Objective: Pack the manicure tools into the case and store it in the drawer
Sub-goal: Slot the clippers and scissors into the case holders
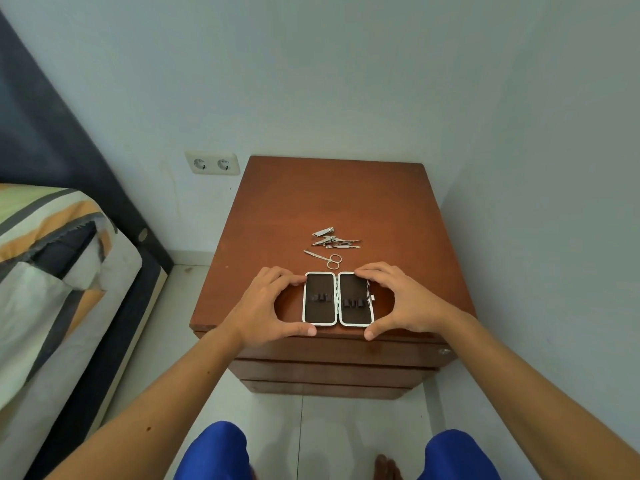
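Note:
A manicure case (pixel 337 299) lies spread flat at the front edge of a brown nightstand (pixel 346 199). It has white rims, dark lining and empty elastic loops. My left hand (pixel 266 306) holds its left half, fingers on the far corner and thumb at the near corner. My right hand (pixel 401 301) holds the right half the same way. Behind the case lie small scissors (pixel 327 258), two nail clippers (pixel 323 236) and several thin metal tools (pixel 346 243).
The nightstand has stacked drawers (pixel 332 358) below its top, all closed, with a knob (pixel 444 351) at the right. A bed with a striped cover (pixel 52 271) stands at the left. A double wall socket (pixel 212 163) is behind. My knees are below.

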Demonstrator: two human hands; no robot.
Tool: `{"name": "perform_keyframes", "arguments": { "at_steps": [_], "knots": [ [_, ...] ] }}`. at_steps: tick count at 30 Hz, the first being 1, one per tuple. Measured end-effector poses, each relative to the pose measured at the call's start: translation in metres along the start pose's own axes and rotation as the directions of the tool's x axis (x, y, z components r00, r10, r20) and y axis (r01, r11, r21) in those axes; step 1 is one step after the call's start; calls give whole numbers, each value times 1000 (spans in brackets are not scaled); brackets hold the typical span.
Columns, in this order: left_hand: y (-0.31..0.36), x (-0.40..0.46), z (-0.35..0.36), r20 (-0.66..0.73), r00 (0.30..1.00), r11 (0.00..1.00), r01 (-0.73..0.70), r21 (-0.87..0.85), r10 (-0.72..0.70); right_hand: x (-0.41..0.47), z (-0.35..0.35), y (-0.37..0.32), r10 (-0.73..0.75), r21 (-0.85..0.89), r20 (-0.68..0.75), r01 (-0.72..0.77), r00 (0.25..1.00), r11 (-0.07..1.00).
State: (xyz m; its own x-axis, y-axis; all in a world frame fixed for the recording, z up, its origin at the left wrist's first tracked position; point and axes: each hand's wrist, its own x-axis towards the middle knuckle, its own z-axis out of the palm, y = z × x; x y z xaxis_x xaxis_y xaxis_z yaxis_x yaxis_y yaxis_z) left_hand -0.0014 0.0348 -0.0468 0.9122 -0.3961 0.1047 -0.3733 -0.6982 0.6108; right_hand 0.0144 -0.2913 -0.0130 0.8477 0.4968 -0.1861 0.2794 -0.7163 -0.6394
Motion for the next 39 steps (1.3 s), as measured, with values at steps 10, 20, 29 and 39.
{"name": "perform_keyframes", "arguments": {
  "at_steps": [10,20,29,39],
  "knots": [
    [0,2,2,-61,998,1000,5,-9,-5,59,-12,-15,61,108,-443,-14,894,994],
    [3,3,-1,-47,999,1000,28,-4,-28,137,1,-26,140,8,-455,-153,879,988],
    [3,3,-2,-34,999,999,35,-2,-35,129,-2,-35,127,67,-465,-109,876,992],
    [2,3,-1,-7,1000,998,31,57,-31,70,-16,-27,167,468,-287,-13,943,883]
  ]
}}
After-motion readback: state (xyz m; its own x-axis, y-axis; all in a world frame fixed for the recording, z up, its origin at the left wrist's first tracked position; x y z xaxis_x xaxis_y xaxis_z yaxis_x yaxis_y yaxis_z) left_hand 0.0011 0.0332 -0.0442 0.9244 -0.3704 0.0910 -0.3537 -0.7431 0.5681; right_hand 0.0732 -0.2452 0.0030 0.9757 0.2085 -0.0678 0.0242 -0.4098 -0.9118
